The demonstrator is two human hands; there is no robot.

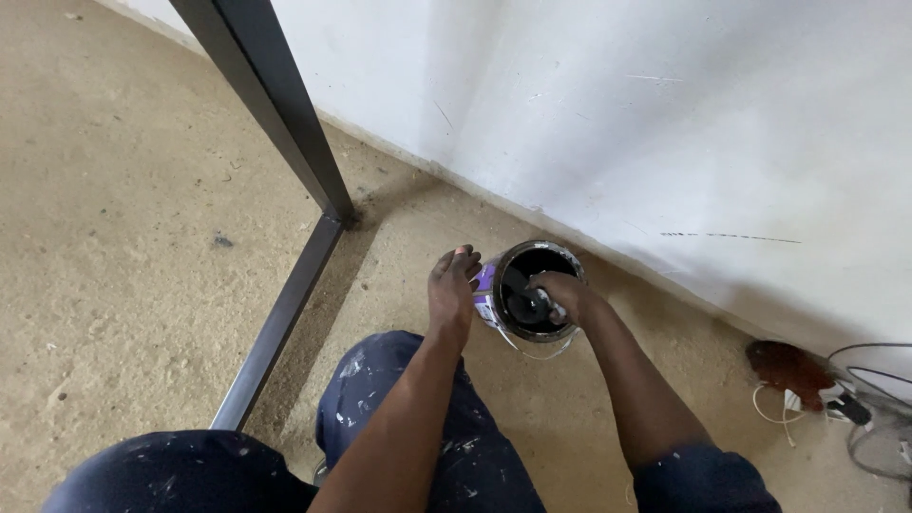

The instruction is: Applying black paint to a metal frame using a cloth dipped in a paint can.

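Head view, looking down past the knees. Small round metal paint can (532,290) with a purple-and-white label stands on the bare sandy concrete floor (142,218), close to the foot of the white plastered wall (665,114). Can is open; inside looks dark, almost black. A thin wire handle hangs down its near side.

Left hand (453,288) rests against the can's left side, fingers held together and curved onto the label, thumb out of sight. Right hand (560,294) is over the can's mouth, fingers closed round something dark at the rim; what it is cannot be told, it blends with the can's dark inside. Both forearms bare.

Nearer the camera: dark blue trousers (418,408) flecked with white paint, knees bent, one knee just below the can.

Left of the can, a dark metal frame (285,114): one bar slants down from the top edge of the view and meets the floor near the wall's foot; a second bar (275,323) runs from that joint along the floor toward the lower left.

Well off to the right, at the wall's foot, a reddish-brown lump (787,369), kind unclear. Beside it, loose white and grey cables (874,418) with a dark plug lie tangled on the floor at the right edge of the view.
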